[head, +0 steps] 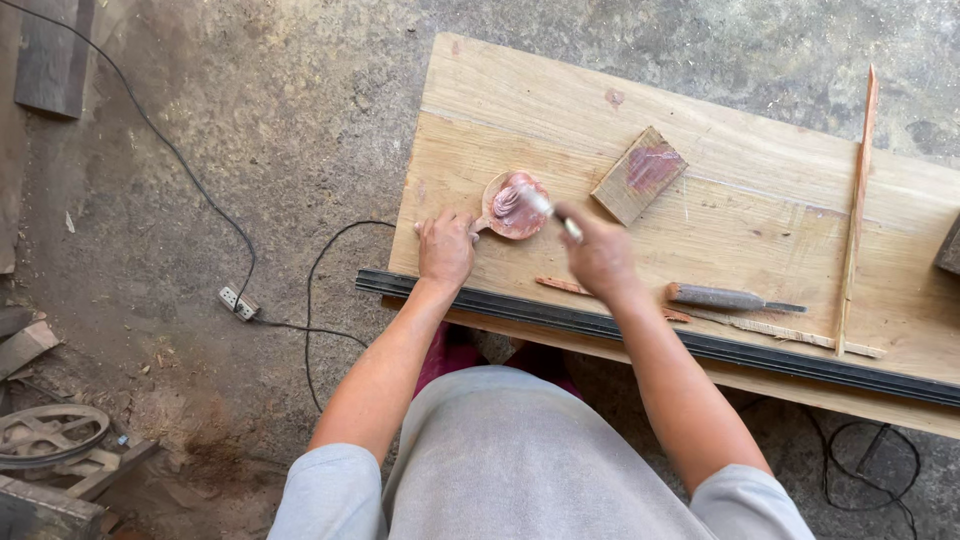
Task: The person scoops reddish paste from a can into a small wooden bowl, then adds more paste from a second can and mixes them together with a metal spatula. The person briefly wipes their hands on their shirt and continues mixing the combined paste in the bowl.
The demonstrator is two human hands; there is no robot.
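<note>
Left hand (445,247) pins the small wooden dish (514,205) (at its 1 o'clock), right hand (598,255) grips the putty knife (548,210) over it.

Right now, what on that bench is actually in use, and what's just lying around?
In use:
- left hand pressing down the handle of the wooden spoon
- right hand holding a thin tool over the spoon's reddish bowl
- plank table beneath

Lying about:
- wood block with a reddish patch
- file
- long thin stick
- power strip on the floor
- pulley wheel
</note>
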